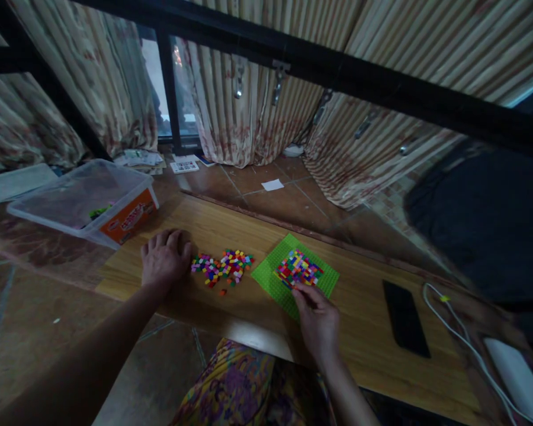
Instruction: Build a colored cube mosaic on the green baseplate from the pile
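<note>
Resting on the wooden board, my left hand (166, 255) lies palm down with its fingers loosely apart, just left of a pile of small colourful building bricks (222, 266). A green baseplate (269, 273) lies turned at an angle to the right of the pile. Many bricks are packed into a multicoloured block (299, 267) on its middle. My right hand (318, 319) reaches over the plate's near part, thumb and forefinger pinched on a small brick at the block's near edge. The fingertips mostly cover that brick. A loose orange brick (222, 292) lies in front of the pile.
A clear plastic tub (86, 198) with an orange label stands at the board's left end. A black phone-like slab (405, 318) lies right of the plate. Farther right are a white cable (466, 337) and a white power strip (515, 378). A dark metal rail crosses beyond the board.
</note>
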`<action>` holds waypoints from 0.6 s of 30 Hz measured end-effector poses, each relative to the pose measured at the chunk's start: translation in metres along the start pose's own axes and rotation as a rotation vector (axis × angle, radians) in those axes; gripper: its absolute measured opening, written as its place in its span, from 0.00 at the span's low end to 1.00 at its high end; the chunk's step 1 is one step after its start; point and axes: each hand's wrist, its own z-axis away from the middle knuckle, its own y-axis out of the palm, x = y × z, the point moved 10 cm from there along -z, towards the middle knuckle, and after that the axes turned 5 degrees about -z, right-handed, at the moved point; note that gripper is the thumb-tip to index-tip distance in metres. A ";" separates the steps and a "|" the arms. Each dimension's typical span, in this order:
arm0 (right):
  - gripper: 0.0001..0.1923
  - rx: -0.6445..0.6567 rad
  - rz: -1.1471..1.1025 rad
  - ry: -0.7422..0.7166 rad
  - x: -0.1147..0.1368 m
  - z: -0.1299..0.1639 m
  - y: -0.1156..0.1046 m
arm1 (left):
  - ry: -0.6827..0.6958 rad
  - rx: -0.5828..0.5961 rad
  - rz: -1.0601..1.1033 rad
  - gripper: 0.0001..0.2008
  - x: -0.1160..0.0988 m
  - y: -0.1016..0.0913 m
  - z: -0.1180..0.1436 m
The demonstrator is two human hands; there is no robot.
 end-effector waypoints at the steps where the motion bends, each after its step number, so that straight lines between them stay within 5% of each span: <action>1: 0.12 -0.012 0.022 -0.009 -0.001 -0.006 -0.008 | -0.002 0.001 -0.002 0.27 0.000 0.000 0.000; 6: 0.14 -0.034 0.165 -0.097 0.008 -0.028 -0.022 | 0.004 0.006 -0.020 0.28 -0.001 0.001 -0.001; 13: 0.11 -0.040 0.259 -0.062 -0.003 -0.045 -0.018 | 0.021 -0.017 -0.032 0.27 -0.001 0.000 -0.001; 18: 0.11 -0.035 0.356 -0.163 0.004 -0.048 -0.013 | 0.027 -0.021 -0.028 0.27 -0.003 -0.001 -0.001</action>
